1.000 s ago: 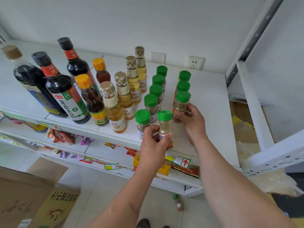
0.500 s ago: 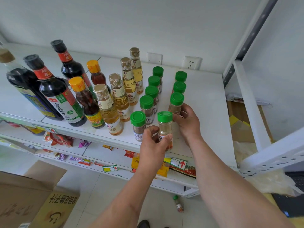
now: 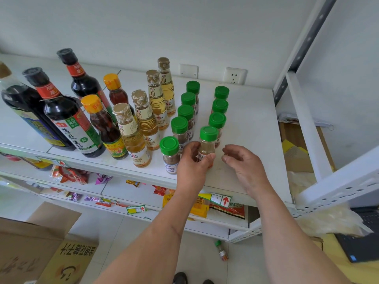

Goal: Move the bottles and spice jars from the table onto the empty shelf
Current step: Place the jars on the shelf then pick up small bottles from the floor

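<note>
On the floor a cardboard box (image 3: 67, 261) bears upside-down Chinese print. The left hand (image 3: 192, 162) pinches a green-capped spice jar (image 3: 207, 145) standing at the shelf's (image 3: 256, 156) front edge. The right hand (image 3: 244, 162), which gripped the next jar back (image 3: 217, 125) earlier, now hovers released, loosely curled. Farther left, a soy bottle (image 3: 67, 121) reads 薄盐生抽.

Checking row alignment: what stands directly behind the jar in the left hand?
Behind the jar held by the left hand, three more green-capped jars line up toward the wall. Their caps show; their lower bodies are mostly hidden by the jars in front.
</note>
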